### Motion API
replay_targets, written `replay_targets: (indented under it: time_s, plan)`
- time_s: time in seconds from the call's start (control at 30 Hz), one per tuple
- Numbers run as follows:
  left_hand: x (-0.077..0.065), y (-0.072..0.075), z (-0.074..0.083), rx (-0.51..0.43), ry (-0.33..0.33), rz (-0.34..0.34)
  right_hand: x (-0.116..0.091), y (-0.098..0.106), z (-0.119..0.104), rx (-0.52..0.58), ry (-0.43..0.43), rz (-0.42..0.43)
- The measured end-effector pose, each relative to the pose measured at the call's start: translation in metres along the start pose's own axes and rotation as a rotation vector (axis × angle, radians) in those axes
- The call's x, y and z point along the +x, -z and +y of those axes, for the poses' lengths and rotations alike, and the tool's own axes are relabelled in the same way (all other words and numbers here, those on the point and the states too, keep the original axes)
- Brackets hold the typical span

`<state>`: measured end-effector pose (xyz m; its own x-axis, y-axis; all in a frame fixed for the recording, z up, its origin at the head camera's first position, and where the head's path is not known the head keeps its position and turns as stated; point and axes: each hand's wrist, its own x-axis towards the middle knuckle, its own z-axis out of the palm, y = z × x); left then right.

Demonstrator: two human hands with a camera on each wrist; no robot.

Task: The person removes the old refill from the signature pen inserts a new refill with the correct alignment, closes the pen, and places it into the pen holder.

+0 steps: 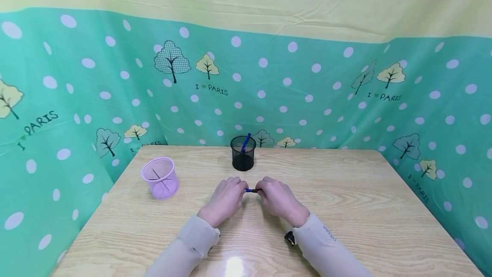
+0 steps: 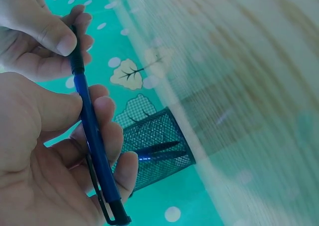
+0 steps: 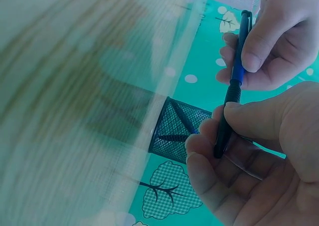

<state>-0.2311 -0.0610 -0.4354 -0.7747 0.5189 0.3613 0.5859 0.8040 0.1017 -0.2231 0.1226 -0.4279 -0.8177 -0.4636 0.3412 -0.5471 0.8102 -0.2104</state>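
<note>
Between my two hands lies a blue-and-black pen (image 2: 93, 131), its halves in line. My left hand (image 1: 226, 198) grips the blue barrel, thumb on one side and curled fingers on the other, with the black clip toward the palm's lower side in the left wrist view. My right hand (image 1: 279, 198) pinches the ribbed black front section (image 3: 232, 99) between thumb and fingers. In the head view, only a short piece of pen shows between the fingertips. Both hands are held over the table, in front of a black mesh pen cup (image 1: 243, 161).
A blue pen (image 1: 246, 142) leans in the black cup. At the left of the wooden table (image 1: 346, 191) stands a pink mesh cup (image 1: 163, 187) with thin dark sticks inside. A small black item (image 1: 290, 238) shows beside the right cuff. Patterned green cloth (image 1: 269, 76) surrounds the table.
</note>
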Motion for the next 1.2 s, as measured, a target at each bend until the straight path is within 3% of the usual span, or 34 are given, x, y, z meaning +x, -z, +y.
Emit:
replay_targets:
  time_s: [1.2]
  plan:
    - [-0.0019, 0.0054, -0.0015, -0.017, 0.013, -0.008, -0.0002, 0.0025, -0.0009, 0.002, -0.024, -0.014]
